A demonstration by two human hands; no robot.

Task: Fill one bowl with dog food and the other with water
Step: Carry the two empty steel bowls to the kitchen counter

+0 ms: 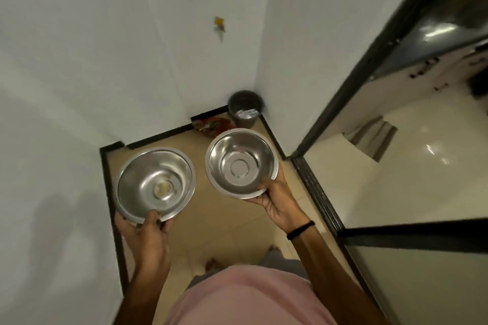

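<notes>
- Left hand (pixel 148 232) was curled round the near rim of the left bowl (pixel 156 184), thumb hooked over the lip and fingers underneath, so closed on it pretty firmly.
- Right hand (pixel 277 200) did the same with the right bowl (pixel 241 163): thumb on the rim, fingers cupping below, a black band (pixel 301 229) on that wrist.
- Both bowls were up in the air over the floor (pixel 219 219), side by side and not touching, mouths up. My guess is they were held level by the edges so the insides stayed clear for filling.
- Left bowl had a bit of pale residue in the middle, right one looked clean. No food or water in either, so neither fill was done yet.
- Further out, a dark bin (pixel 245 108) sat in the corner with a reddish packet (pixel 212 125) on the floor beside it, maybe the dog food, couldn't tell.
- Walls hemmed in the left and far sides, and a black-framed door (pixel 369 66) stood on the right. No tap in sight, so water probably meant going elsewhere.
</notes>
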